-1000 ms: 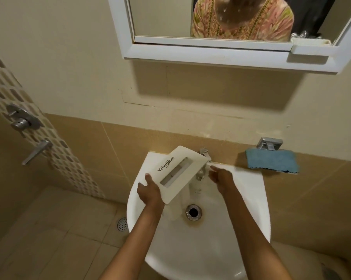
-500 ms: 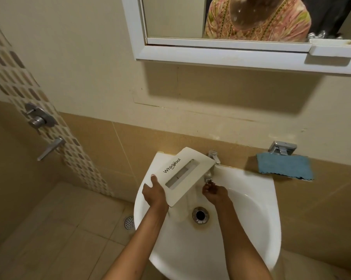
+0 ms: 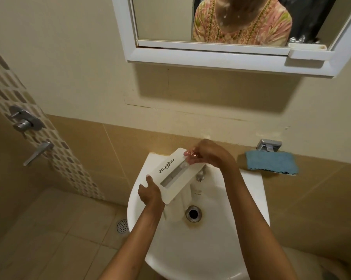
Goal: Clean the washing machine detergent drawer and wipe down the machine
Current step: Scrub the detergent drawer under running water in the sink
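A white detergent drawer [image 3: 171, 174] with a Whirlpool logo on its front panel is held tilted over the white sink [image 3: 241, 229]. My left hand [image 3: 149, 194] grips its near lower corner. My right hand [image 3: 208, 153] rests on the far upper end of the panel, wet fingers pressed against it. The drawer's body hangs down into the basin, mostly hidden behind the panel. The tap [image 3: 200, 175] pokes out just under the drawer's right edge.
A blue cloth [image 3: 271, 162] hangs on a chrome holder [image 3: 268, 145] on the wall right of the sink. The drain [image 3: 193, 213] sits mid-basin. A mirror cabinet [image 3: 211, 55] is above. Shower valves [image 3: 26, 123] and a floor drain [image 3: 122, 226] are at left.
My right hand rose from under the tap to the drawer's far upper end. The left hand kept its grip on the drawer.
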